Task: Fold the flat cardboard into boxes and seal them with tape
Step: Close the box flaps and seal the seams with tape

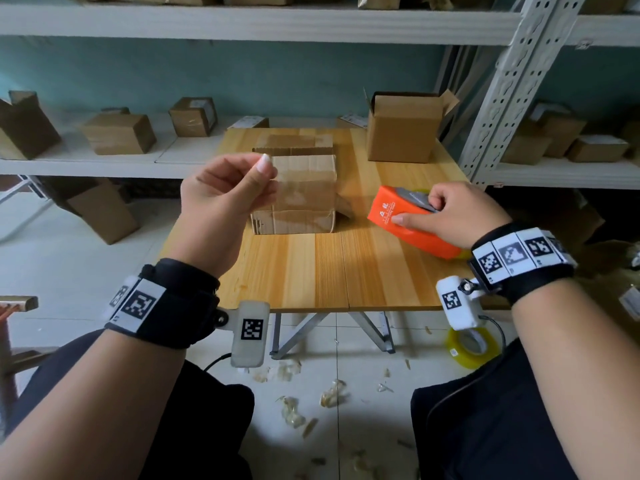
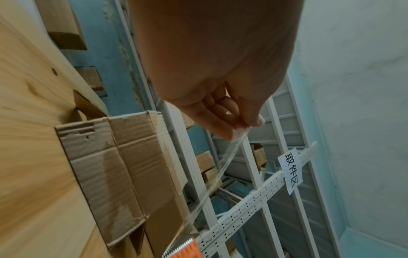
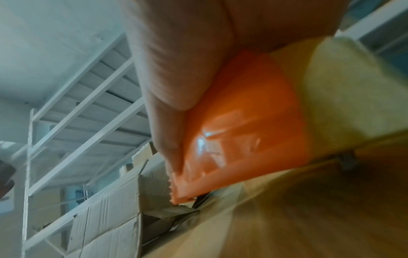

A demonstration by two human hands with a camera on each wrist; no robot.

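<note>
A small folded cardboard box [image 1: 304,195] sits mid-table, its top flaps down. My left hand [image 1: 228,199] is raised in front of its left side and pinches the end of a clear tape strip [image 2: 220,167] between thumb and fingers. The strip stretches across above the box to the orange tape dispenser [image 1: 412,223]. My right hand [image 1: 460,213] grips that dispenser low over the table, to the right of the box. In the right wrist view the orange tape dispenser [image 3: 243,136] shows its toothed cutter near the cardboard box [image 3: 106,225].
An open-topped cardboard box [image 1: 401,128] stands at the wooden table's [image 1: 332,271] back right. Flat cardboard [image 1: 294,142] lies behind the small box. Shelves with several boxes surround the table. A yellow tape roll [image 1: 472,348] lies on the floor amid tape scraps.
</note>
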